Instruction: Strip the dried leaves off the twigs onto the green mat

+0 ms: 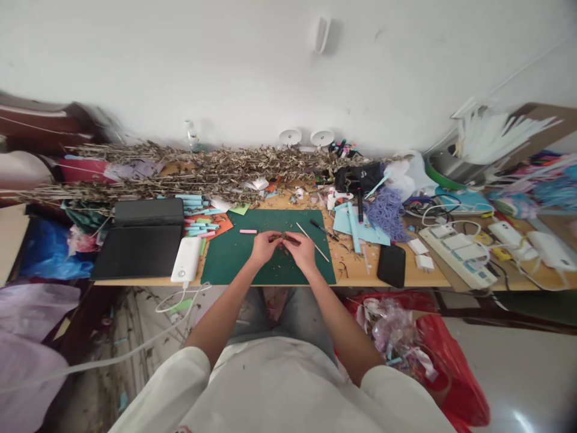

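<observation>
Over the green cutting mat [225, 258], my left hand [265, 247] and my right hand [302, 250] meet at the fingertips. Both are closed on a small bunch of dried plant bits [283, 237], brown and crumbly, partly covered by the fingers. Crumbs of it lie on the mat around them. A pink paper strip [247, 231] rests left of my left hand. To the right of my right hand lie a thin wooden stick [321, 249] and a black pen [323, 230].
Long dried stalks [225, 168] are heaped along the wall side. Left stand a black tablet case [139, 249], a white power bank [186, 260] and rolled blue papers [198, 227]. Right are purple yarn [386, 213], a black phone-like object [391, 266] and a power strip [460, 258]. Below hangs a red bag [451, 367].
</observation>
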The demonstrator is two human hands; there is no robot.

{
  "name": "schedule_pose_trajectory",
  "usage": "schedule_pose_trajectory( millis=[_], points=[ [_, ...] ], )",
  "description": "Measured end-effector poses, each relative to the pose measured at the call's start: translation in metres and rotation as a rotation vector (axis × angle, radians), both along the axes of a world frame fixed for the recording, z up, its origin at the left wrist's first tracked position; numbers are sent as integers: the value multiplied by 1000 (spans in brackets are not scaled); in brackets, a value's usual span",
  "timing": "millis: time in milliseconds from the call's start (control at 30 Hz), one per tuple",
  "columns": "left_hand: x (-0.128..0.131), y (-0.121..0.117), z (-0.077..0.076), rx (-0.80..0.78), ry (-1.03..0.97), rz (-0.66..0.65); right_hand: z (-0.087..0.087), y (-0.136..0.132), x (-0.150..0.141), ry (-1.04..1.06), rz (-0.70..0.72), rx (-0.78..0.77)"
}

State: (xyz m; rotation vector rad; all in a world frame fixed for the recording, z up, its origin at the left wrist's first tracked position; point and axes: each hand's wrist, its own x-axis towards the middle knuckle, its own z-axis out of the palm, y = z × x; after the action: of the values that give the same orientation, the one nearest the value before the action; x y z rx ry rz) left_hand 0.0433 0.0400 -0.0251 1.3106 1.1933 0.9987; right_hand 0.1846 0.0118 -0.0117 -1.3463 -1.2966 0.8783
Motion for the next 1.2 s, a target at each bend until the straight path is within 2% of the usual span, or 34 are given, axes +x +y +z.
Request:
schedule_pose_trajectory(
  millis=[100,233,333,400,467,567,667,767,833,967,1100,1200],
  points=[
    [2,-5,1,43,91,-13,0,-1,-3,-100,-26,23],
    [-3,-7,13,217,388,43,4,-2,-1,-253,-105,49],
    [-8,-4,19,271,480,53,8,-4,3,-246,-95,80],
    [-9,-2,18,252,393,8,9,-4,4,-150,-36,67],
    [-7,-1,16,164,215,-46,7,-2,3,-42,1,31],
    [-3,-2,12,13,-22,-88,3,1,-1,78,-22,-58],
    [-2,-2,9,-50,-108,-59,0,2,-4,89,-53,-97],
    [-5,0,7,-80,-129,-24,0,3,-6,54,-47,-65],
    [-6,2,8,-33,-45,7,-2,4,-8,11,-51,-35],
    [-7,1,15,116,255,20,-6,6,-12,-99,-76,-47],
    [-16,1,19,245,531,34,-5,4,-3,-243,-109,-27],
    [-23,3,17,344,619,-34,-3,2,8,-337,-51,-12]
  ],
)
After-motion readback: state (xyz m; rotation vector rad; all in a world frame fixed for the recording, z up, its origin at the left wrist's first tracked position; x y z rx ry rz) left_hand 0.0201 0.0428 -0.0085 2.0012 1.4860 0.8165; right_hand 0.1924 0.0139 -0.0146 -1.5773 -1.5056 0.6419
